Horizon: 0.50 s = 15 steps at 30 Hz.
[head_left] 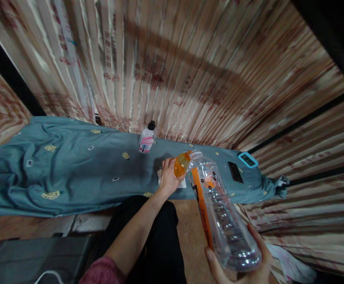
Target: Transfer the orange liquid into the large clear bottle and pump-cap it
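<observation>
A large clear plastic bottle (225, 221) with an orange label lies tilted in my right hand (262, 268), gripped near its base. Its neck points up and to the left, meeting a small translucent orange container (181, 165) held in my left hand (169, 179). Whether the neck rests on the container or just overlaps it in view, I cannot tell. The fingers of my left hand are wrapped around the container's left side. Beneath that hand, a white piece of paper (182, 184) lies on the green patterned cloth (101, 169).
Behind my left hand stands a clear bottle (147, 140) with a pink label and black top. To the right lie a black phone (235, 172) and a blue-framed digital clock (248, 159). Striped curtains (172, 71) hang behind. A grey case (36, 260) is at lower left.
</observation>
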Motion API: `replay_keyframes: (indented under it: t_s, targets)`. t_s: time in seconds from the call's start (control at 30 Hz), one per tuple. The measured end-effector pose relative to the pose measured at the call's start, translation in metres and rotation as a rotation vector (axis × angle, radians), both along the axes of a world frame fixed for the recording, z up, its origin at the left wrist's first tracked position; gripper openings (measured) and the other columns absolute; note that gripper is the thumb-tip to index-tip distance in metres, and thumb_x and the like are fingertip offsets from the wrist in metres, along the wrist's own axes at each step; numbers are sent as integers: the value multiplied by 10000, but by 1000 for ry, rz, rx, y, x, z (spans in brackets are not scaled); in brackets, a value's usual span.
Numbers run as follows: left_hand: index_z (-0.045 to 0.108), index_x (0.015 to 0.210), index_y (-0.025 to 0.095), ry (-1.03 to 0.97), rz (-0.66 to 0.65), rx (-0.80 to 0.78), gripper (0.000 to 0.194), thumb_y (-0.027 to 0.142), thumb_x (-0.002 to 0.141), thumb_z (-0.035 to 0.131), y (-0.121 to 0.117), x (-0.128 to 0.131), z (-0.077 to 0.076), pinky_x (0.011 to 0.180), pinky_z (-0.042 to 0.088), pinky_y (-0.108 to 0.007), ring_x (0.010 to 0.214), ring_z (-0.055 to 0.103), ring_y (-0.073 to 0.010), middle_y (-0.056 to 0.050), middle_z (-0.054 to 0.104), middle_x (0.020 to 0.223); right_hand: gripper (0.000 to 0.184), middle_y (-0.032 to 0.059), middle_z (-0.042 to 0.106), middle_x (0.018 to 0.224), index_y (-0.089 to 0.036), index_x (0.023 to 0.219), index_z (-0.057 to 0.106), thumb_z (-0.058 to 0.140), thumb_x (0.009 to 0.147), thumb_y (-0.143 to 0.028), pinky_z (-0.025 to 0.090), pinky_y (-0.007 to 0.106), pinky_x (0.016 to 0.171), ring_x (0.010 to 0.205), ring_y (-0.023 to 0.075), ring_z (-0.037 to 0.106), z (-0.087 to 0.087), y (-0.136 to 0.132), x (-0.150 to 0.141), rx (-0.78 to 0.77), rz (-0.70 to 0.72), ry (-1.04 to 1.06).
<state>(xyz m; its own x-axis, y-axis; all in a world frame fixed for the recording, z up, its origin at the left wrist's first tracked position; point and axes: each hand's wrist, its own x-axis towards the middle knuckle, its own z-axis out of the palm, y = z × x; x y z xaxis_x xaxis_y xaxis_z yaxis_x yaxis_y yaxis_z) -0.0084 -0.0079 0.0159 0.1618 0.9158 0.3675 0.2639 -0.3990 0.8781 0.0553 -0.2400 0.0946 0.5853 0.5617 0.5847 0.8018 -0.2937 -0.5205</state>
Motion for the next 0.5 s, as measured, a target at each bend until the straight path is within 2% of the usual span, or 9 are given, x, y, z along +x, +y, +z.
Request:
replay_keyframes:
  t_s: [0.13,0.3,0.5]
  targets:
    - [519,1186,176,12,-3,3,580,120,643,715,0,-1,0,1010,455,-468,1122,498,-277,-91,547,1166,1030,207,549,1280,-101,1428,363,711,645,-673,546,513,851,1078,339,612,-1,-1,2,12,28,-43]
    - [519,1187,200,4,1,22,582,113,644,711,0,-1,-2,1005,460,-470,1112,506,-270,-77,548,1157,1040,218,545,1290,-93,1426,368,708,640,-682,533,531,868,1097,356,599,-3,-2,3,2,6,-25]
    - [520,1179,173,16,2,19,566,139,651,721,0,0,-2,999,458,-464,1098,504,-276,-93,547,1156,1055,221,544,1268,-90,1421,371,709,626,-696,529,539,844,1067,365,599,-1,-2,3,5,12,-17]
